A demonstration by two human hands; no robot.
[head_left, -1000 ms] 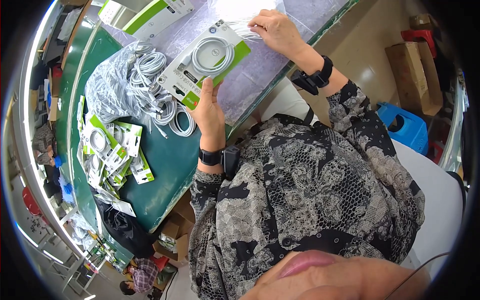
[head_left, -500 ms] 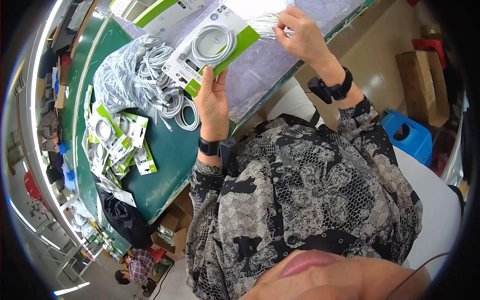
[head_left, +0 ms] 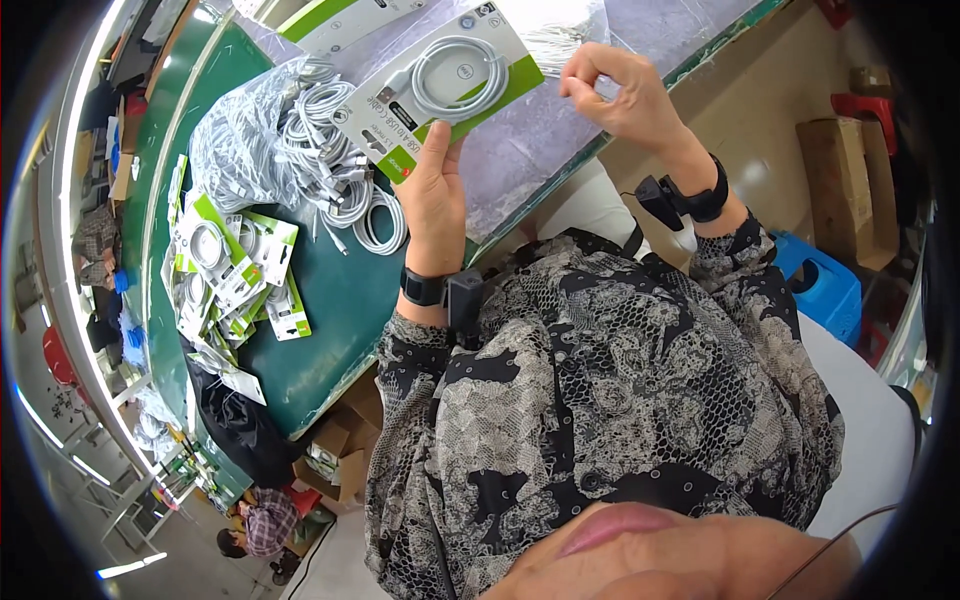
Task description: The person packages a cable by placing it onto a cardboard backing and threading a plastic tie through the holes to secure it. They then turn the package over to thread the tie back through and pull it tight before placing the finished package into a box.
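My left hand [head_left: 437, 205] is closed on the lower edge of a white and green backing card [head_left: 520, 50], thumb on its front. A coiled white USB cable [head_left: 498, 88] lies against that card. To the right, my right hand [head_left: 628, 100] is raised over the table edge with thumb and forefinger pinched together. Whatever is between those fingertips, if anything, is too small to make out. Just beyond it lies a bundle of thin white strands [head_left: 548, 48], possibly ties.
Left of the card sits a plastic bag [head_left: 235, 135] beside loose coiled cables [head_left: 318, 125]. A heap of carded cables [head_left: 235, 265] lies nearer on the green table [head_left: 310, 370]. A blue stool [head_left: 825, 290] and cardboard box [head_left: 840, 190] stand at right. Another person [head_left: 268, 522] sits lower left.
My right hand has drawn back from the white strands, toward me and to the right, fingers still pinched. The held card has shifted slightly right within the view.
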